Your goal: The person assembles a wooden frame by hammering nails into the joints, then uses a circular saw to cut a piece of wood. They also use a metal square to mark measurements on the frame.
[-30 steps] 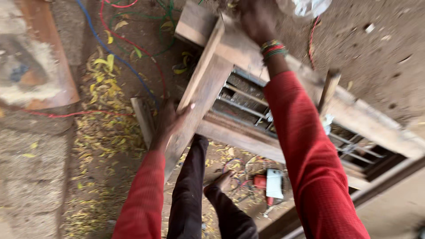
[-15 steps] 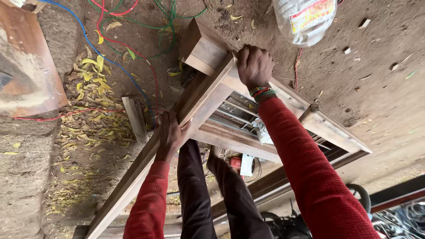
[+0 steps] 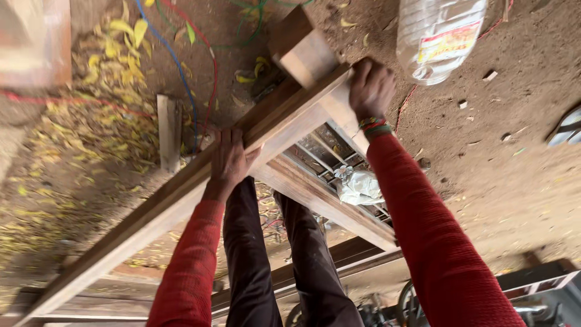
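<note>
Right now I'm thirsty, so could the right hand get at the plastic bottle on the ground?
Probably yes. The right hand grips the end of the wooden frame, and the plastic bottle lies on bare dirt just beyond it with nothing between them. But the hand would have to let go of the frame first.

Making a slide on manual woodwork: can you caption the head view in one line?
Both hands, left hand and right hand, grip a long wooden beam over dirt ground beside a plastic bottle.
</note>
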Motion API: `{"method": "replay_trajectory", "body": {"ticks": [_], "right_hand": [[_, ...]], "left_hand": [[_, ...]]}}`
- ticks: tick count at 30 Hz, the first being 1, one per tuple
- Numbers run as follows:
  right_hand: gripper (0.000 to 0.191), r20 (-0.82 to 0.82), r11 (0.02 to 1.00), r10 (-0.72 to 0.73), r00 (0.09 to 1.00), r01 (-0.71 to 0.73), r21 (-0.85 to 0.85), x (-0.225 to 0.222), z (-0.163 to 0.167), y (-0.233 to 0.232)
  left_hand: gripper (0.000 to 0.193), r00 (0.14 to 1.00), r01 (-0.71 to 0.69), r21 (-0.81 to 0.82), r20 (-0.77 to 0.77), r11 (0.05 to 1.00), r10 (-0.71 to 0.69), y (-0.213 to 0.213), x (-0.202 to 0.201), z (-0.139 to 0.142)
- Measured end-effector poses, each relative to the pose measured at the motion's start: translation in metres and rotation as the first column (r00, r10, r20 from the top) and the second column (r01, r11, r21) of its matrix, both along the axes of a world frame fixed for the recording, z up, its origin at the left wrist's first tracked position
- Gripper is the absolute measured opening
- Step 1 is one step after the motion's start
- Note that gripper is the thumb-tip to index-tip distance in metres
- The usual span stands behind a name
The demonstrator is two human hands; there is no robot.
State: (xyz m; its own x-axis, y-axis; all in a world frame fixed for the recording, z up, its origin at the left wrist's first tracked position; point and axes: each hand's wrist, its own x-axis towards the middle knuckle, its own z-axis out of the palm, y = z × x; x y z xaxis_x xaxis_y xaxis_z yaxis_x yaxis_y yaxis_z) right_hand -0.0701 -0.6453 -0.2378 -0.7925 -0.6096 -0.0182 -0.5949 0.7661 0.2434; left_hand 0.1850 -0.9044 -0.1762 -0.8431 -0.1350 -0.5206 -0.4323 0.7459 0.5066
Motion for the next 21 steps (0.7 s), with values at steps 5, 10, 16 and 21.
{"method": "replay_trajectory", "body": {"ticks": [5,10,16,21], "right_hand": [[0.026,0.053,0.996,-0.028,0.998,0.032,-0.089,-0.009,-0.006,0.003],[0.035,0.518,0.656,-0.427,0.741,0.648,-0.387,-0.002,0.017,-0.012],[0.027,0.451,0.834,0.476,0.755,-0.224,-0.505,0.113,0.068,-0.075],[0.029,0.408,0.76,0.63,0.661,-0.418,-0.498,0.136,0.075,-0.091]], "left_hand": [[0.058,0.999,-0.029,0.0,-0.02,1.0,0.029,0.006,0.018,-0.011],[0.063,0.994,0.025,-0.161,-0.101,0.987,-0.042,0.01,0.029,-0.028],[0.056,0.994,-0.022,-0.135,-0.108,0.991,0.007,0.013,0.032,-0.036],[0.055,0.983,-0.147,-0.071,-0.119,0.987,0.138,0.014,0.033,-0.028]]}}
